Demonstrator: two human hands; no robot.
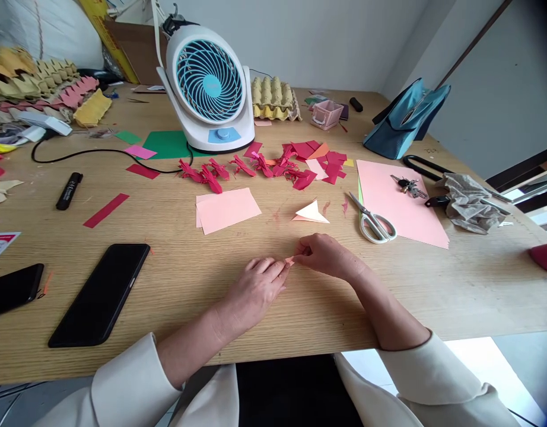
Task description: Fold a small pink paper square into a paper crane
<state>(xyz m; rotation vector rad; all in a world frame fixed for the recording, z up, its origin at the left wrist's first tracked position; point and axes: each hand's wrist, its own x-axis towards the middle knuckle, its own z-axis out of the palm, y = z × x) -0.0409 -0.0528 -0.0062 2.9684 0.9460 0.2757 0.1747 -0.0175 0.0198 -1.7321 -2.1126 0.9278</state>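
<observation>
Between my hands is a small piece of pink paper (290, 261), mostly hidden by fingers. My left hand (261, 287) lies over its left part, pressing it on the table. With thumb and fingertips, my right hand (324, 256) pinches the paper's other end. Just beyond, a folded pale pink paper (313, 212) stands with pointed tips. Two or so pink rectangles (229, 209) lie farther left. To the right rest scissors (375, 224) with white handles, closed, partly on large pink sheets (400, 207).
A white fan (211, 83) stands at the back, with folded red paper pieces (247, 166) in front. Two black phones (102, 293) and a marker (69, 191) lie left. Keys (409, 187), crumpled grey paper (471, 201) and a blue bag (404, 118) are right.
</observation>
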